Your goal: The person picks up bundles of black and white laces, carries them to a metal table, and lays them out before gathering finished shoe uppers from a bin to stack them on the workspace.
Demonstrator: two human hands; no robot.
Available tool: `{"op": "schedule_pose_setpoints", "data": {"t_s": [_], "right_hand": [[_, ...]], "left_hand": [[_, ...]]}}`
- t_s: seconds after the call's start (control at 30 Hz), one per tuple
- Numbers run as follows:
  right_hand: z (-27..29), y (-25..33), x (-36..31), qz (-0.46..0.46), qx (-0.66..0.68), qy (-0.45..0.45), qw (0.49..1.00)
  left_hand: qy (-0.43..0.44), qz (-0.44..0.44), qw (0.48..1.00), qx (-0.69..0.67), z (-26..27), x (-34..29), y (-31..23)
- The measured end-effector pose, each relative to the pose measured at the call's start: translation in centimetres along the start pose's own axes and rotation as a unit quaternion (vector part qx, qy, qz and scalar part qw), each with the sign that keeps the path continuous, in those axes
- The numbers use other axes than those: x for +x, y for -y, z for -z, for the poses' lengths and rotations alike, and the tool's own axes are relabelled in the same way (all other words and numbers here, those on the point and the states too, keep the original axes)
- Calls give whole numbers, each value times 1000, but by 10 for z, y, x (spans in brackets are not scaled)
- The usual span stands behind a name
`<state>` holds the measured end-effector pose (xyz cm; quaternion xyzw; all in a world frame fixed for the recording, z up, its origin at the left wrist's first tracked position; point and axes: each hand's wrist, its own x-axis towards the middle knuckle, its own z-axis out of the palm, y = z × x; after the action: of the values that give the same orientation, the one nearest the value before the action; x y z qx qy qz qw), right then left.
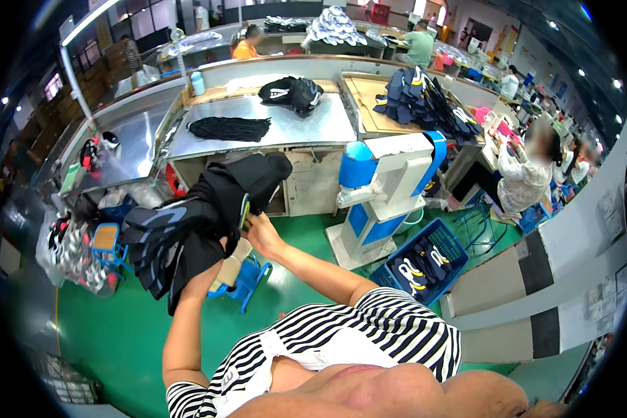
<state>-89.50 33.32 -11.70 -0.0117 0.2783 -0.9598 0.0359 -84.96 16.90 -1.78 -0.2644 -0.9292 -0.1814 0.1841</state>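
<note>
A thick bundle of black shoe uppers (177, 233) with grey-blue patterns is carried in front of me, fanned out toward the left. My left hand (212, 268) grips it from below, most of its fingers hidden by the fabric. At the bundle's right edge, the fingers of my right hand (263, 235) are closed on an upper, beside a strip of yellow-green edging (244, 209). Beyond the bundle stands a metal-topped workbench (313, 129). On it lie a bunch of black laces (230, 129) and a pile of black uppers (292, 94).
A white and blue machine (380, 195) stands right of the bench. Next to it is a blue crate (435, 275) of dark uppers. Navy uppers (425, 101) are heaped at back right. A blue-framed stool (247, 282) is below my hands. A seated co-worker (522, 177) is at right.
</note>
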Motion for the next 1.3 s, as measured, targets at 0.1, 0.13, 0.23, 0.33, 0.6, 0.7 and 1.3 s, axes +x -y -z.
{"op": "schedule_pose_setpoints", "data": {"t_s": [0.1,0.13,0.23,0.33,0.6,0.7,1.3], "right_hand": [[11,25,76,-48,10,38,998],[20,27,105,-64,30,56,996],[39,26,181,-45,69,2,997],[67,40,274,-46,136,-78,987],[116,112,554,-43,242,-100,964],[159,142,649,-2,225,-181,957],[314,164,856,84,284,-51,954]], "left_hand": [[-30,-122,979,163,-28,69,57],[-44,-120,985,114,-33,95,65],[-65,-139,986,58,-61,174,104],[-32,-126,991,43,-108,247,136],[-3,-157,981,115,-226,500,227],[45,-150,988,-13,-254,614,229],[100,-265,955,84,-519,735,387]]}}
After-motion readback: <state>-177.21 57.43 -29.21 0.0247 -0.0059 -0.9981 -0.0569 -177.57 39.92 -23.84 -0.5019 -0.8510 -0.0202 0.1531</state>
